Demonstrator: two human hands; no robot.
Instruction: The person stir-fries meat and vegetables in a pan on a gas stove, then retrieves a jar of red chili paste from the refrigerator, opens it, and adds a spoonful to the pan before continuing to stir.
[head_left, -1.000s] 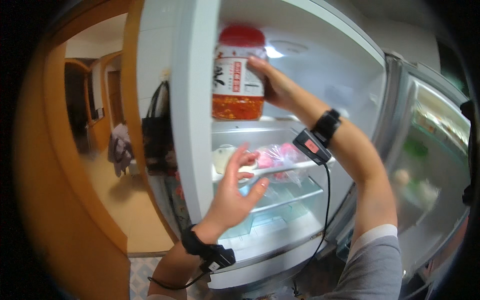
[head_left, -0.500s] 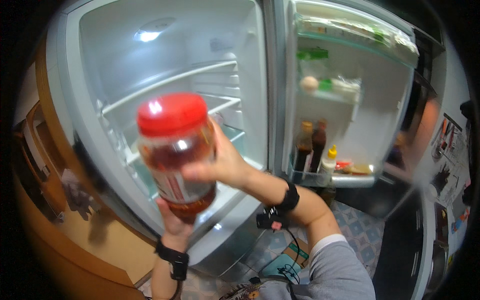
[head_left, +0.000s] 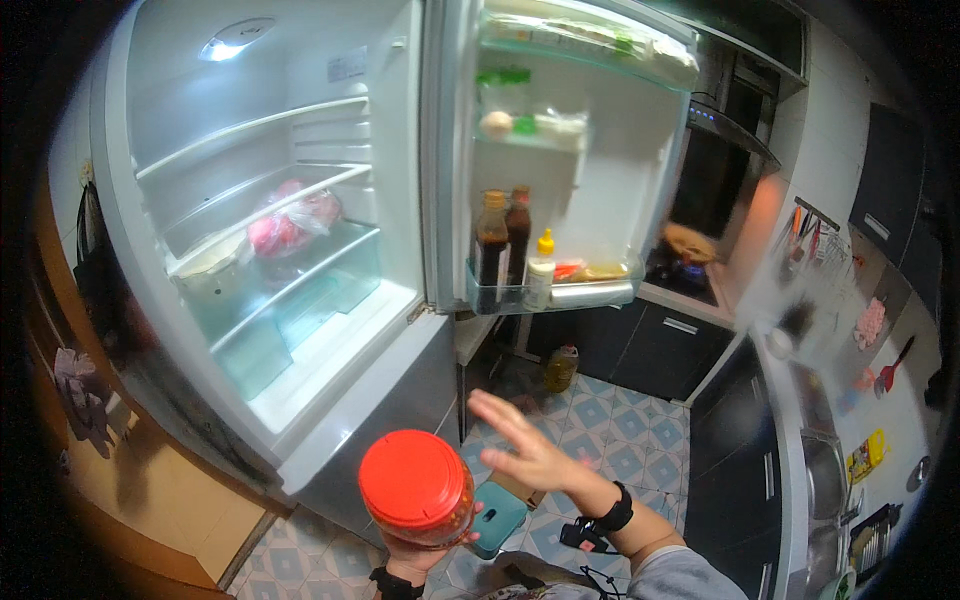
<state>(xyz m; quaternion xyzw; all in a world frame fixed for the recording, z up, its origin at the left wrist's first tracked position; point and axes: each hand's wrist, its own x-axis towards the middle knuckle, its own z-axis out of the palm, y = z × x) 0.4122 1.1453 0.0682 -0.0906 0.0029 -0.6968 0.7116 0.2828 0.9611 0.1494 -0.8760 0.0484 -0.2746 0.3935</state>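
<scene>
A large clear jar [head_left: 452, 524] with a wide red lid [head_left: 414, 486] and reddish-brown contents stands before the refrigerator, near my body. From below, my left hand [head_left: 412, 562] supports it; its fingers are partly hidden behind the jar. My right hand [head_left: 530, 447] is off the jar, just to its right, with the fingers stretched out and nothing in them. Ahead, the refrigerator [head_left: 335, 395] is lit inside, with its door [head_left: 622, 190] swung wide to the right. On a shelf lie pink items in a plastic bag [head_left: 293, 222] beside a pale round container [head_left: 212, 253].
Door shelves hold dark sauce bottles [head_left: 492, 240], a yellow-capped squeeze bottle [head_left: 541, 270] and an egg [head_left: 496, 122]. A teal stool [head_left: 497, 518] stands on the tiled floor by the jar. An oil jug [head_left: 561, 369] stands near dark cabinets; a counter with a sink [head_left: 824, 470] runs along the right.
The jar has come down and away from the refrigerator opening, toward my body. My right hand has let go of it and opened. The view has turned right, showing more kitchen.
</scene>
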